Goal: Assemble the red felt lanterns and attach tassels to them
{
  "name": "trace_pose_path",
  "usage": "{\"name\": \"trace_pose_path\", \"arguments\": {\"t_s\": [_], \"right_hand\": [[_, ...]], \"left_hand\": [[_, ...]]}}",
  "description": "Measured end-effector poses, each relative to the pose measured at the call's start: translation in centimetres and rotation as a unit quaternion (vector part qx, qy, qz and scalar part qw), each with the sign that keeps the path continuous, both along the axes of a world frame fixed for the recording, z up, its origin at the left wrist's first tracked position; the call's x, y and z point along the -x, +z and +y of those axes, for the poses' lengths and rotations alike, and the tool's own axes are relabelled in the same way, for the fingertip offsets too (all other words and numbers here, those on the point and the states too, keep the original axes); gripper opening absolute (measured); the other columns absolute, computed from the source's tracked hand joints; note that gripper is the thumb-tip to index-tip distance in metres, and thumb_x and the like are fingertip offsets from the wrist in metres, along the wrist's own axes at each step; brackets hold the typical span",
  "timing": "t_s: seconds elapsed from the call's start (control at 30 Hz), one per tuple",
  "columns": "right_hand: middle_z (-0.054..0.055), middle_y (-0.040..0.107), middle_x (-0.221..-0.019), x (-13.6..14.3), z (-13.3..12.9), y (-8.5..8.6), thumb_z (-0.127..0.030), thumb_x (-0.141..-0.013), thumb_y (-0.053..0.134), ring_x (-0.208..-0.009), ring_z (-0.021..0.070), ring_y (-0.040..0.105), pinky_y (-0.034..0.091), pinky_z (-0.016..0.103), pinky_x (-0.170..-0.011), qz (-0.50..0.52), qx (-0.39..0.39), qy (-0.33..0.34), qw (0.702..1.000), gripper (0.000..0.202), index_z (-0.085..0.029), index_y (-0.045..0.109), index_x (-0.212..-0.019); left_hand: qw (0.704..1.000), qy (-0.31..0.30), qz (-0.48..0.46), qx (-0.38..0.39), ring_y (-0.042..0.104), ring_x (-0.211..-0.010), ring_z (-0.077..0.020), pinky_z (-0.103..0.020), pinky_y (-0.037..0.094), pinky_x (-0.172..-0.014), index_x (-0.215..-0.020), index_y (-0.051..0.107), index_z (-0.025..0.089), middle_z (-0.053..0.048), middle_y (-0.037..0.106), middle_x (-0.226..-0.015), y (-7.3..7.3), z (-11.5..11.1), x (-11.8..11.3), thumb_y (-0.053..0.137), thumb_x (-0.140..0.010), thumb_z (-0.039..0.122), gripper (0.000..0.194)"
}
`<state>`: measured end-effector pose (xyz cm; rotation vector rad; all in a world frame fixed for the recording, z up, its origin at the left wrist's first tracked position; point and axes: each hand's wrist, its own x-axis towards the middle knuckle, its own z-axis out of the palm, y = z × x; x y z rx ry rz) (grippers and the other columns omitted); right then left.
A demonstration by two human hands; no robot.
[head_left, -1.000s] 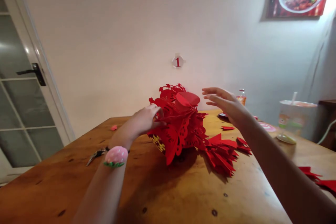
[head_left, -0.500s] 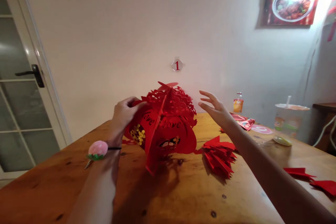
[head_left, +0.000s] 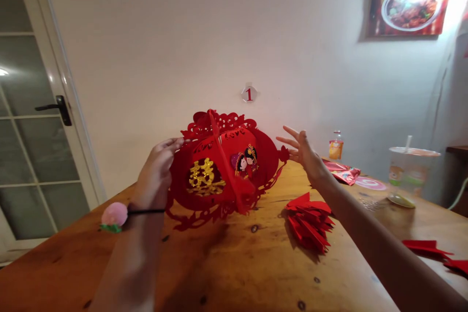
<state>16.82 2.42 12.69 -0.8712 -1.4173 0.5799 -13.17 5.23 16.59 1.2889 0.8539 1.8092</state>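
A red felt lantern [head_left: 234, 187] with scalloped cutout trim is held up over the wooden table [head_left: 278, 273], its panels facing me. Gold lettering marks its left panel, and a cartoon couple under the word "Love" decorates the right one. My left hand [head_left: 158, 163] has its fingers closed on the lantern's upper left edge; a hair tie with a pink strawberry-like ball [head_left: 114, 217] circles that wrist. Beside the lantern's right edge, my right hand [head_left: 300, 150] has its fingers spread; whether it touches the trim I cannot tell. Folded red pieces [head_left: 310, 222] lie right of the lantern.
More red pieces [head_left: 426, 247] lie at the table's right. Farther back are a crinkled red wrapper [head_left: 343, 173], a small orange-labelled bottle [head_left: 336, 146] and a clear cup with a straw [head_left: 412, 170]. A pale wall [head_left: 164, 48] stands behind the table.
The lantern has turned and tilted, bringing its gold-lettered panel and the couple into full view. My left hand has shifted slightly left with it. My right hand's fingers have spread wider.
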Motion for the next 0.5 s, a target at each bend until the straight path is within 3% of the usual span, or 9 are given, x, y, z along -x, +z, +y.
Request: {"name": "trace_pose_path", "arguments": {"t_s": [0.13,0.23,0.37,0.5], "right_hand": [[0.005,0.061,-0.116,-0.9,0.8,-0.3,-0.061,-0.081,0.039,-0.098,0.0205,0.061,0.043,0.041,-0.091,0.020,0.072,0.032,0.997,0.057,-0.030,0.041,-0.128],[0.005,0.065,-0.107,-1.6,1.4,-0.9,-0.045,-0.072,0.064,-0.093,0.0181,0.062,0.046,0.035,-0.087,0.027,0.110,0.052,0.992,0.050,-0.026,0.051,-0.116],[0.003,0.066,-0.092,-2.4,3.1,-3.4,-0.032,-0.067,0.070,-0.076,0.0124,0.063,0.048,0.028,-0.078,0.034,0.148,0.131,0.980,0.036,-0.021,0.060,-0.100],[0.004,0.066,-0.091,-2.6,4.7,-5.9,-0.028,-0.063,0.072,-0.077,0.0118,0.062,0.047,0.026,-0.079,0.067,0.156,0.181,0.969,0.031,-0.018,0.063,-0.091]], "left_hand": [[0.992,-0.090,-0.011,0.086,0.059,-0.049,-0.0109,-0.022,0.052,-0.055,-0.076,0.064,0.014,0.002,0.063,-0.055,0.2,0.8,0.4,0.053,-0.071,0.008,0.014],[0.981,-0.146,-0.020,0.123,0.061,-0.051,-0.0131,-0.025,0.054,-0.056,-0.081,0.065,0.013,0.000,0.065,-0.056,-0.1,1.5,0.5,0.047,-0.076,0.007,0.020],[0.971,-0.177,-0.021,0.162,0.064,-0.055,-0.0162,-0.028,0.056,-0.058,-0.088,0.065,0.011,-0.005,0.068,-0.063,-1.1,2.4,0.4,0.047,-0.079,0.011,0.021],[0.959,-0.206,-0.012,0.192,0.061,-0.048,-0.0142,-0.025,0.054,-0.049,-0.088,0.064,0.012,-0.003,0.065,-0.057,-1.8,3.2,0.8,0.043,-0.081,0.011,0.022]]}}
